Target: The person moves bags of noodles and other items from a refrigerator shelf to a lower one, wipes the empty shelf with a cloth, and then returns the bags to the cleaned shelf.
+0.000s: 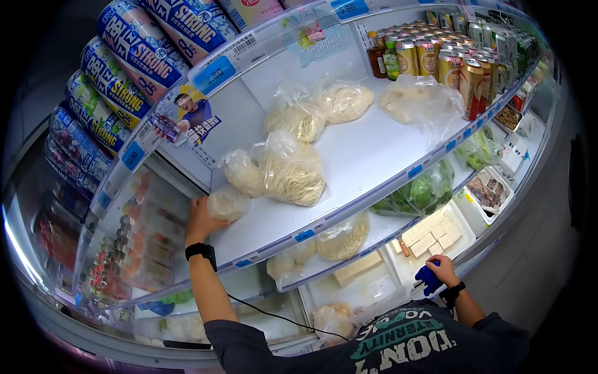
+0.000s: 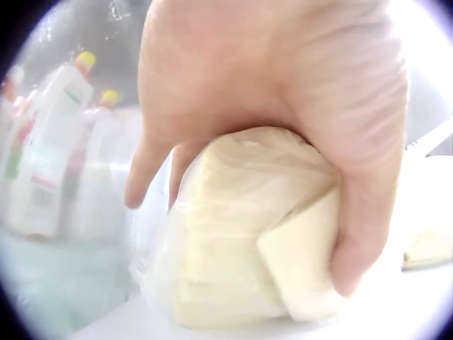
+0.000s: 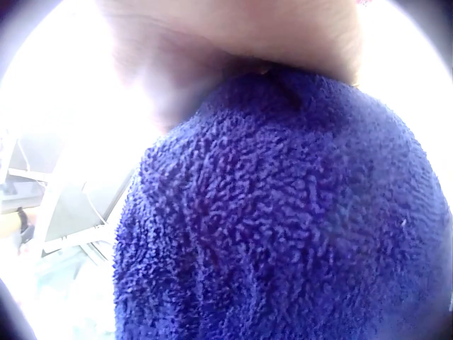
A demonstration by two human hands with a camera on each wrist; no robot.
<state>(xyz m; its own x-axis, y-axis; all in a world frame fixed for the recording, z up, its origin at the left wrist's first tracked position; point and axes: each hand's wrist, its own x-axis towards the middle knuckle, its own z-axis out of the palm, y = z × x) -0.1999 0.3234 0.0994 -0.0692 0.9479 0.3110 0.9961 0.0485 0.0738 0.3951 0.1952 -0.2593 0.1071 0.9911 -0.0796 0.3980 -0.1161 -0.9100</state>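
Note:
At the left end of the white shelf, the left hand [image 1: 202,219] grips a small clear bag of pale, flat, layered pieces [image 1: 228,204]. In the left wrist view the thumb and fingers of the left hand [image 2: 276,92] curl round opposite sides of this bag [image 2: 233,234], which rests on the shelf. The right hand [image 1: 444,272] holds a bunched blue cloth [image 1: 428,278] above the lower tray edge. The blue cloth [image 3: 283,212] fills most of the right wrist view, under the right hand [image 3: 241,35], its fingertips partly hidden.
Bagged noodles [image 1: 293,168] stand just right of the left hand, more bags behind. Drink cans [image 1: 430,56] fill the back right. The shelf's raised front edge [image 1: 349,212] curves below. Lower down are leafy greens [image 1: 423,190] and a tray of tofu blocks [image 1: 433,234].

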